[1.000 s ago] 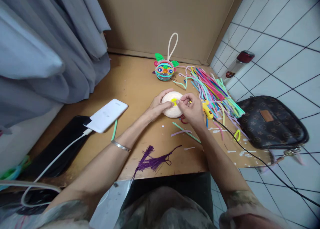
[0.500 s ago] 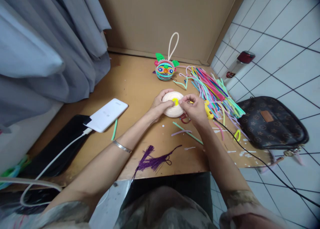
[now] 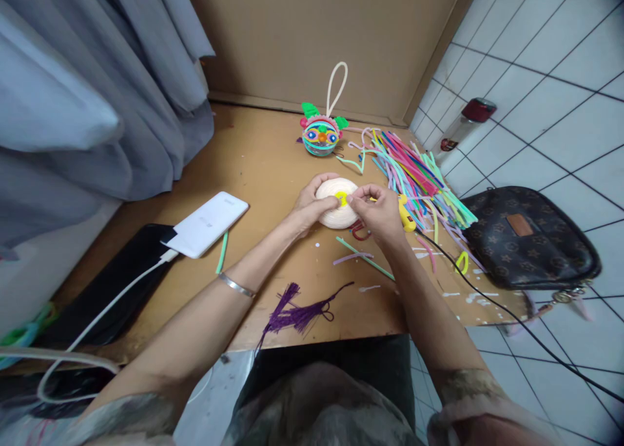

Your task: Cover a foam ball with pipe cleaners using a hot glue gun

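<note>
My left hand (image 3: 314,202) is closed around the left side of a cream-white round disc (image 3: 333,217), its thumb lying on the upper face. A small yellow curled piece (image 3: 341,197) sits at the disc's centre, beside the thumb tip. The thumb and forefinger of my right hand (image 3: 377,209) pinch at that yellow piece from the right; its outer end is hidden by the fingertips. Just under the disc, dark red handles (image 3: 359,231), perhaps of scissors, show in part. Beside my right hand lies a yellow tool (image 3: 406,214) with a black cord.
Behind stands a colourful animal-face ornament (image 3: 322,137) with a white loop. Many pipe cleaners (image 3: 414,166) are heaped at the right, near a brown patterned bag (image 3: 531,238). A purple tassel (image 3: 297,316) lies at the front edge, a white power bank (image 3: 209,225) at left.
Both hands stay in nearly the same place on the disc and the yellow piece. The whole view has shifted very slightly; nothing was let go.
</note>
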Demonstrator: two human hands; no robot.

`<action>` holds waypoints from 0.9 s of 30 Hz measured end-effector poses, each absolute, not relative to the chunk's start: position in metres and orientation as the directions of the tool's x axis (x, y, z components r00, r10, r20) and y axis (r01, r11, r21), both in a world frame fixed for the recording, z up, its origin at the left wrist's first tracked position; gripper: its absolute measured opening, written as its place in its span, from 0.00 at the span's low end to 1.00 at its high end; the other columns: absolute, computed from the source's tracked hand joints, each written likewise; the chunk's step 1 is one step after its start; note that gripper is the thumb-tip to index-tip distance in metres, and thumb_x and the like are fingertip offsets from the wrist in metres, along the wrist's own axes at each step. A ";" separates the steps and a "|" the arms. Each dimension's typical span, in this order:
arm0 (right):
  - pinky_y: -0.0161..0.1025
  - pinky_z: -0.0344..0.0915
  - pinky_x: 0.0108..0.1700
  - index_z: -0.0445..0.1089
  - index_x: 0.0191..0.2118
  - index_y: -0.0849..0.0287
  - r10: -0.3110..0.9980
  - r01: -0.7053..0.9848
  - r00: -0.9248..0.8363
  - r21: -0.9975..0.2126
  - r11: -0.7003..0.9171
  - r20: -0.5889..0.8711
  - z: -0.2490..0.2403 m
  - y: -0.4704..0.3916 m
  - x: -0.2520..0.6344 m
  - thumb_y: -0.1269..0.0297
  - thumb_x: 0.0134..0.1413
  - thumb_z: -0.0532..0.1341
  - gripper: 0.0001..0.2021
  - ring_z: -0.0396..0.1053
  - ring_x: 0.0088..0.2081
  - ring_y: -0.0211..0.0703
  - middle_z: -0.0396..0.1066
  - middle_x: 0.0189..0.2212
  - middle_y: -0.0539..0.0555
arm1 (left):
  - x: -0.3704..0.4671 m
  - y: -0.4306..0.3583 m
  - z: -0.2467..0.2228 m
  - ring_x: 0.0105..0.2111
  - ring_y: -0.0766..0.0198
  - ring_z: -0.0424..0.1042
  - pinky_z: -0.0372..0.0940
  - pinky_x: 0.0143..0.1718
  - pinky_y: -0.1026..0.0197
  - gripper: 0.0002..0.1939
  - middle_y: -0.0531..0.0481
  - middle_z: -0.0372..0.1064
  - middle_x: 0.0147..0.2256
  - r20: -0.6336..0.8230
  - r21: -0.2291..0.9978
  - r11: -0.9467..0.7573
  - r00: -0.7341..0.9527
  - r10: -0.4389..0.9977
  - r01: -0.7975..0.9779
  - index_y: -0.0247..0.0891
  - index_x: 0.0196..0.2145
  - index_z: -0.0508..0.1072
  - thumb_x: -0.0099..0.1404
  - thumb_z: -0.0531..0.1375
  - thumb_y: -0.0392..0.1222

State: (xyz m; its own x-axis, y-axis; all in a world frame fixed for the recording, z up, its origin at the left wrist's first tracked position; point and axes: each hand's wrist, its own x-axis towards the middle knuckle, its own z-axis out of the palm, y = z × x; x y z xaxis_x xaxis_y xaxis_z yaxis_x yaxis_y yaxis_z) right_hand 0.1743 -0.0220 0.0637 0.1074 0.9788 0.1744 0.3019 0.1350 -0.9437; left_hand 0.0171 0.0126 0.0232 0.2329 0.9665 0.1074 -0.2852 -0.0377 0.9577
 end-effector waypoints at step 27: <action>0.39 0.50 0.31 0.54 0.22 0.53 0.793 0.720 0.167 -0.622 0.308 0.586 0.068 -0.030 0.206 0.55 0.65 0.59 0.21 0.52 0.24 0.36 0.52 0.18 0.43 | 0.017 0.013 0.027 0.48 0.51 0.75 0.73 0.52 0.51 0.36 0.46 0.78 0.48 0.130 0.974 -0.080 0.231 0.964 -0.214 0.40 0.53 0.72 0.44 0.67 0.48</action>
State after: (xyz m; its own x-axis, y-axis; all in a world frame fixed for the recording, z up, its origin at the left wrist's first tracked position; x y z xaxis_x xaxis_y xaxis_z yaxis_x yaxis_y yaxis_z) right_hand 0.2060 -0.0303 0.0681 0.1667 0.7931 0.5858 0.7204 0.3077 -0.6215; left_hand 0.0166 0.0132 0.0269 0.2310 0.9643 0.1298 -0.2141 -0.0797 0.9736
